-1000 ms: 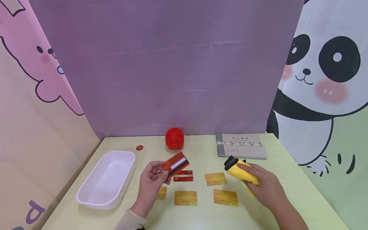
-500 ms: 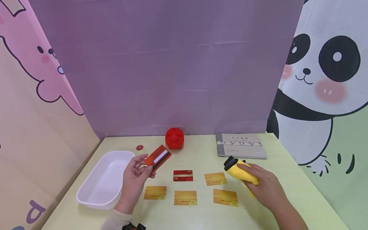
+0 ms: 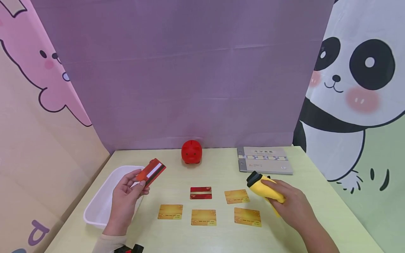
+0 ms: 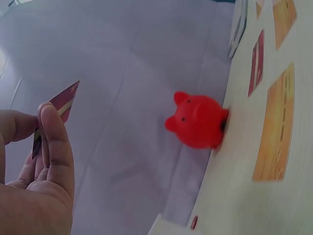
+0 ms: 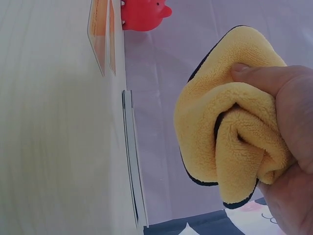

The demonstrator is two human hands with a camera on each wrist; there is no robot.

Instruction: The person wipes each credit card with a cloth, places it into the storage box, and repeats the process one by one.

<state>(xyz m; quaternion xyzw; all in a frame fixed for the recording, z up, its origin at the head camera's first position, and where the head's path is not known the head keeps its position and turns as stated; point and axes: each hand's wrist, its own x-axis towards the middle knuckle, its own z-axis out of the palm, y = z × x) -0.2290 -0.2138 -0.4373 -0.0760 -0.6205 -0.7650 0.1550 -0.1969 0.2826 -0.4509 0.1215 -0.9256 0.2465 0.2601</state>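
Note:
Thumb and fingers of my left hand (image 3: 124, 198) pinch a red bank card (image 3: 152, 172) by one end, its dark stripe and white strip facing up in the head view. The card is held in the air near the right side of a white plastic basin (image 3: 98, 196). In the left wrist view the same card (image 4: 68, 100) is seen from its other face. My right hand (image 3: 294, 205) grips a bunched yellow cloth (image 3: 267, 189) with dark edging, above the table's right side. The right wrist view shows the cloth (image 5: 239, 112) folded over itself, a thumb on it.
Several gold cards (image 3: 204, 217) and one red card (image 3: 200, 193) lie flat mid-table. Behind them stands a red piggy bank (image 3: 191, 151). A grey binder (image 3: 265, 160) lies at the back right. A small red disc (image 4: 194, 222) lies near the basin.
My left hand has moved left with the red card, from above the middle cards to beside the basin, uncovering the left gold card. The right hand with the cloth has stayed put.

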